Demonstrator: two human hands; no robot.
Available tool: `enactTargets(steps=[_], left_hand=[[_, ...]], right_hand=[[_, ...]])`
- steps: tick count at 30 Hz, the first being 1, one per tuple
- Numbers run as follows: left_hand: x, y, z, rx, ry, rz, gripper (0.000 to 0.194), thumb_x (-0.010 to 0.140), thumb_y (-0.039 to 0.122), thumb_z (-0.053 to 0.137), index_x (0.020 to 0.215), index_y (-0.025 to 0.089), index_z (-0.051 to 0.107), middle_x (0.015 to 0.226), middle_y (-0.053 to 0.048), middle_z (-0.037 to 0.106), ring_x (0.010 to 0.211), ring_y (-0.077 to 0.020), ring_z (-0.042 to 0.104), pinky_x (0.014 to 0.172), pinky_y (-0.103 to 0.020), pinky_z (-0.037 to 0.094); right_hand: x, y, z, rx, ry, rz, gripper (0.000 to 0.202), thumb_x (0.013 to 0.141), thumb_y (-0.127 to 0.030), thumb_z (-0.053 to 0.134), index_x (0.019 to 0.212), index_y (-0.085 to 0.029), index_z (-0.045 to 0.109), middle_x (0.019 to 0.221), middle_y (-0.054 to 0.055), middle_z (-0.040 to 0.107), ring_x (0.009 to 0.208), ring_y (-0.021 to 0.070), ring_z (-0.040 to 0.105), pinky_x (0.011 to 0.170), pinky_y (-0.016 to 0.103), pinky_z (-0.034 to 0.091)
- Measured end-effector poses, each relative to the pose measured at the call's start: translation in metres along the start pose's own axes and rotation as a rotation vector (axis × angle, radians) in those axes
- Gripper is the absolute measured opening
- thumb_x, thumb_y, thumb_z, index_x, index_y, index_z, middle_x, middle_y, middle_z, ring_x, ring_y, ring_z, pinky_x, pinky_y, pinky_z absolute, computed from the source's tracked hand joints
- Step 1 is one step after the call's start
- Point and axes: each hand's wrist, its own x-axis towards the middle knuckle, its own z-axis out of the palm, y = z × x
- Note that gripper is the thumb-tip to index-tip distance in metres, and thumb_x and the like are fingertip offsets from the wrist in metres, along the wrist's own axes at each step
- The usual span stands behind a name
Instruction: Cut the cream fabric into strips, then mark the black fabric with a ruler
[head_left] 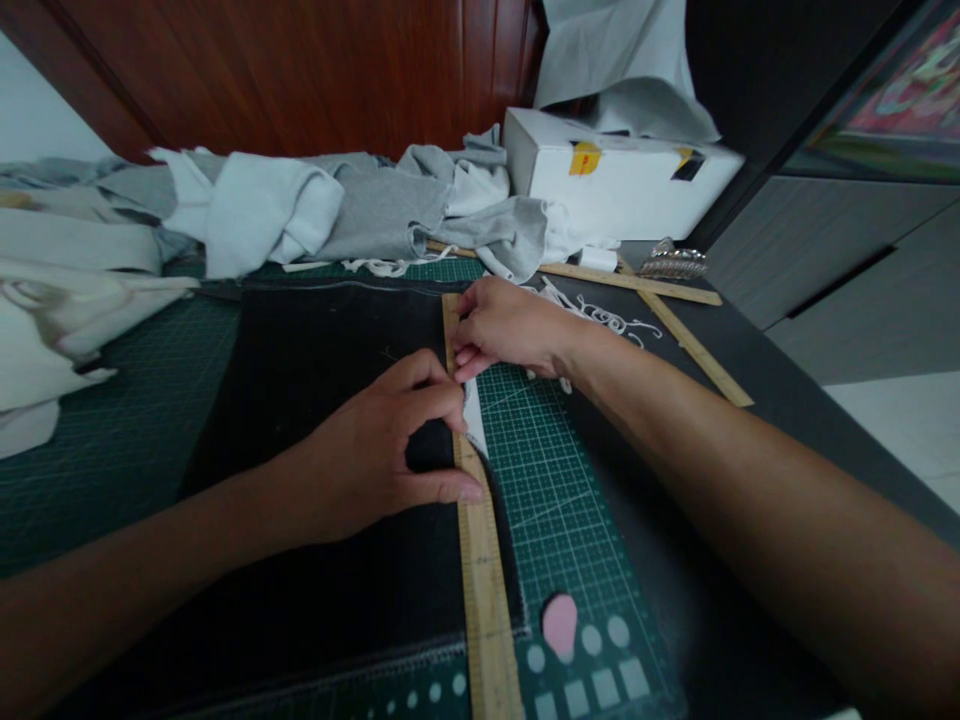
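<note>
A piece of black fabric (322, 370) lies flat, its overlocked edge showing right of a wooden ruler (484, 580) laid lengthwise on it. My left hand (382, 445) comes over the fabric; its thumb presses the ruler and its bent fingers rest at the ruler's right edge. Just beyond, my right hand (506, 320) has its fingers curled at the ruler's far end, against the fabric edge. Exactly what those fingertips pinch is partly hidden. Between the ruler and the cutting mat (555, 500), a narrow white strip (474, 420) shows beside the fingers.
A pink teardrop-shaped piece, likely tailor's chalk (559, 625), lies on the mat. Grey and white cloth (270, 210) is heaped along the back, near a white box (622, 175). More wooden rulers (694, 345), white cord scraps (600, 315) and a hair claw clip (673, 260) lie right.
</note>
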Motion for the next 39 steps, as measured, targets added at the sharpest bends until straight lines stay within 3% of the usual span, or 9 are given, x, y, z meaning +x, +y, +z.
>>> enactTargets(steps=[7, 14, 17, 21, 24, 30, 35, 39], left_hand=[[0.000, 0.000, 0.000, -0.008, 0.006, 0.017, 0.037, 0.079, 0.051, 0.081, 0.096, 0.022, 0.065, 0.110, -0.002, 0.052, 0.107, -0.0207, 0.056, 0.094, -0.037, 0.047], [-0.001, -0.002, 0.001, -0.020, 0.004, 0.018, 0.039, 0.079, 0.053, 0.081, 0.097, 0.023, 0.064, 0.109, -0.001, 0.051, 0.106, -0.0206, 0.055, 0.093, -0.037, 0.047], [-0.002, -0.002, 0.002, -0.026, 0.017, 0.031, 0.039, 0.079, 0.053, 0.081, 0.097, 0.023, 0.063, 0.109, -0.001, 0.051, 0.105, -0.0203, 0.056, 0.093, -0.037, 0.048], [-0.001, 0.000, 0.001, -0.024, 0.014, 0.028, 0.038, 0.079, 0.052, 0.081, 0.095, 0.023, 0.063, 0.107, -0.001, 0.052, 0.103, -0.0199, 0.056, 0.092, -0.037, 0.048], [-0.001, 0.000, 0.001, -0.018, 0.008, 0.025, 0.038, 0.079, 0.053, 0.081, 0.094, 0.023, 0.063, 0.108, -0.001, 0.052, 0.103, -0.0202, 0.056, 0.092, -0.037, 0.048], [-0.002, -0.002, 0.002, -0.018, 0.033, 0.049, 0.039, 0.079, 0.052, 0.081, 0.095, 0.023, 0.062, 0.107, 0.000, 0.050, 0.102, -0.0190, 0.055, 0.092, -0.036, 0.047], [0.000, -0.002, 0.002, -0.019, 0.038, 0.059, 0.040, 0.078, 0.053, 0.082, 0.093, 0.022, 0.062, 0.105, 0.000, 0.050, 0.100, -0.0186, 0.055, 0.089, -0.035, 0.047], [0.000, -0.001, 0.002, -0.019, 0.027, 0.054, 0.040, 0.078, 0.053, 0.082, 0.093, 0.022, 0.062, 0.105, 0.000, 0.051, 0.099, -0.0187, 0.055, 0.089, -0.035, 0.047]], right_hand=[[0.001, -0.002, -0.013, 0.028, -0.044, 0.064, 0.027, 0.087, 0.007, 0.048, 0.089, -0.019, 0.055, 0.051, -0.001, 0.061, 0.044, 0.0169, 0.064, 0.046, 0.030, 0.063], [0.009, 0.004, -0.028, -0.177, 0.147, -0.032, 0.021, 0.084, 0.003, 0.060, 0.080, -0.018, 0.059, 0.055, 0.000, 0.058, 0.047, 0.0167, 0.064, 0.044, 0.030, 0.061], [0.014, 0.010, -0.037, -0.400, 0.228, -0.130, 0.016, 0.082, 0.000, 0.065, 0.078, -0.015, 0.064, 0.059, 0.003, 0.060, 0.052, 0.0212, 0.067, 0.053, 0.040, 0.063], [0.015, 0.009, -0.050, -0.863, 0.333, -0.225, 0.010, 0.078, -0.003, 0.073, 0.085, -0.011, 0.072, 0.066, 0.007, 0.063, 0.072, 0.0310, 0.072, 0.072, 0.050, 0.060], [0.010, 0.003, -0.053, -1.053, 0.285, -0.244, 0.012, 0.079, -0.012, 0.077, 0.091, -0.010, 0.075, 0.074, 0.009, 0.068, 0.083, 0.0326, 0.072, 0.079, 0.048, 0.058], [0.000, -0.005, -0.046, -1.206, 0.167, -0.197, 0.025, 0.086, -0.023, 0.074, 0.105, -0.009, 0.074, 0.093, 0.014, 0.075, 0.089, 0.0312, 0.072, 0.079, 0.041, 0.057], [-0.003, -0.007, -0.044, -1.227, 0.117, -0.161, 0.034, 0.088, -0.028, 0.072, 0.116, -0.009, 0.069, 0.105, 0.016, 0.075, 0.095, 0.0310, 0.071, 0.081, 0.039, 0.055], [-0.002, -0.004, -0.047, -1.156, 0.074, -0.179, 0.035, 0.086, -0.032, 0.078, 0.112, -0.012, 0.069, 0.098, 0.013, 0.073, 0.089, 0.0301, 0.070, 0.075, 0.039, 0.053]])
